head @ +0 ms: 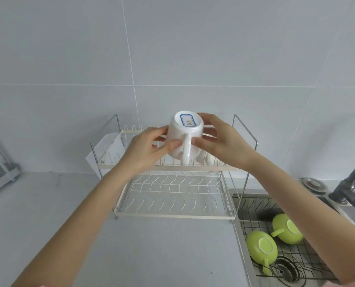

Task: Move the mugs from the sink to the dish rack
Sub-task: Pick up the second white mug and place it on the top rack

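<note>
A white mug [183, 133] is held upside down over the upper tier of the white wire dish rack [172, 213], its handle facing me and a blue-edged label on its base. My left hand [147, 149] grips its left side with the thumb by the handle. My right hand [222, 141] holds its right side. Two green mugs lie upside down on a wire grid in the sink [242, 241]: one green mug [262, 250] near the drain, the other green mug [287, 228] behind it, partly hidden by my right forearm.
A dark faucet [354, 183] stands at the sink's far right with a metal strainer lid [314, 184] beside it. A white sheet [108, 150] leans behind the rack's left end. Another shelf [0, 175] sits at the far left. Grey counter spreads in front of the rack.
</note>
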Demonstrator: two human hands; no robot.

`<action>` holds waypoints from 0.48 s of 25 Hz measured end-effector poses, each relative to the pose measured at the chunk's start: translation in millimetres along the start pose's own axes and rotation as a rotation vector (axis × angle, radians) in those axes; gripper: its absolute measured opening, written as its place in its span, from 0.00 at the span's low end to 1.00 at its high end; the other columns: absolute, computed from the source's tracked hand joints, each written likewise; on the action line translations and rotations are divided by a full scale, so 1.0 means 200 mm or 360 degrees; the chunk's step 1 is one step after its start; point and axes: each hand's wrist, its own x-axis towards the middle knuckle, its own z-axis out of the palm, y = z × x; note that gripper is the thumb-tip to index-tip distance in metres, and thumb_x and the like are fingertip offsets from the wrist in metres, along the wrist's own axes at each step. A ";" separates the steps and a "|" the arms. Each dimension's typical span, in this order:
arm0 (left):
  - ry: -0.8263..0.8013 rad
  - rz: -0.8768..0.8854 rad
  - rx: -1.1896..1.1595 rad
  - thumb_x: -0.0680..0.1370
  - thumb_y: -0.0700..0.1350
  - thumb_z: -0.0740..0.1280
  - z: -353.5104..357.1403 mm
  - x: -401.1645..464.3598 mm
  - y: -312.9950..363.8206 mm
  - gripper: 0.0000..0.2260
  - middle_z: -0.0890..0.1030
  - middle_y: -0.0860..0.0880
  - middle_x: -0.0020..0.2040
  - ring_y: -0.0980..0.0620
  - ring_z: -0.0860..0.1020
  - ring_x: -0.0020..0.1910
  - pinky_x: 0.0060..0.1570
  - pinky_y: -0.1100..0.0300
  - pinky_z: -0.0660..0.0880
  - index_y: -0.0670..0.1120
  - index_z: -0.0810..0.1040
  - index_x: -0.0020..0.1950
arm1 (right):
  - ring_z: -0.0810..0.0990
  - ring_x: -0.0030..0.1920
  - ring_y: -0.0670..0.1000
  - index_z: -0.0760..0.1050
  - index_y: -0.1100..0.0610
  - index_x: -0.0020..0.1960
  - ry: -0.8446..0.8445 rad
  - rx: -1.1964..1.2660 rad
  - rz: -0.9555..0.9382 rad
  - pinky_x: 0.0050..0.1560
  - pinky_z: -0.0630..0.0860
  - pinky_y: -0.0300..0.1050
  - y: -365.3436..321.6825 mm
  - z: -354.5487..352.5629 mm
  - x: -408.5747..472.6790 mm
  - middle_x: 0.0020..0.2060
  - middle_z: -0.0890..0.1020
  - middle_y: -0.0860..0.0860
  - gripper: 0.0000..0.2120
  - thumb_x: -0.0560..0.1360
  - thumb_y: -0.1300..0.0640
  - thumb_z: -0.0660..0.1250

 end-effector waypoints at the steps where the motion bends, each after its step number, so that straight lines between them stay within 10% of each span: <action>1: 0.0008 0.0002 -0.0013 0.67 0.59 0.66 -0.03 0.04 -0.01 0.23 0.76 0.54 0.52 0.62 0.76 0.47 0.46 0.71 0.70 0.55 0.75 0.60 | 0.76 0.61 0.51 0.65 0.58 0.67 0.0004 -0.0006 -0.0001 0.61 0.74 0.38 -0.01 0.01 0.05 0.63 0.74 0.54 0.25 0.72 0.59 0.68; 12: -0.0190 -0.0135 -0.0007 0.72 0.47 0.69 -0.09 0.38 -0.28 0.22 0.79 0.53 0.53 0.55 0.77 0.54 0.53 0.67 0.71 0.52 0.71 0.65 | 0.75 0.64 0.51 0.65 0.57 0.68 -0.0122 -0.0156 0.0230 0.60 0.70 0.38 0.17 0.11 0.46 0.66 0.74 0.51 0.26 0.73 0.56 0.69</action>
